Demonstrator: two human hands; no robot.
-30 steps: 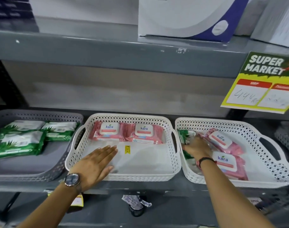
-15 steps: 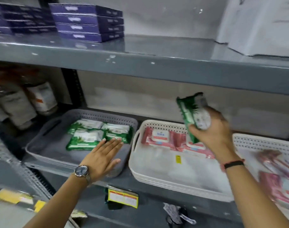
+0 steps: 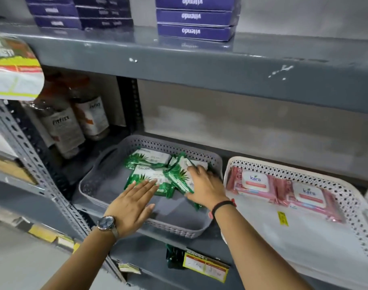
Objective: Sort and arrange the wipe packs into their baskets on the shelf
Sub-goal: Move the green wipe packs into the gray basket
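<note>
Presently: green wipe pack (image 3: 180,178), soft, light, slippery film; right hand (image 3: 206,186) clamped on its edge over grey basket (image 3: 107,174); left hand (image 3: 130,203) flat, fingers apart; best gripped across the short sides.

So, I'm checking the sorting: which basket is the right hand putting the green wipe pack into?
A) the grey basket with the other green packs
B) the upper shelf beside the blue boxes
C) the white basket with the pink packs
A: the right hand sets the green wipe pack among the other green packs in the grey basket.
</note>
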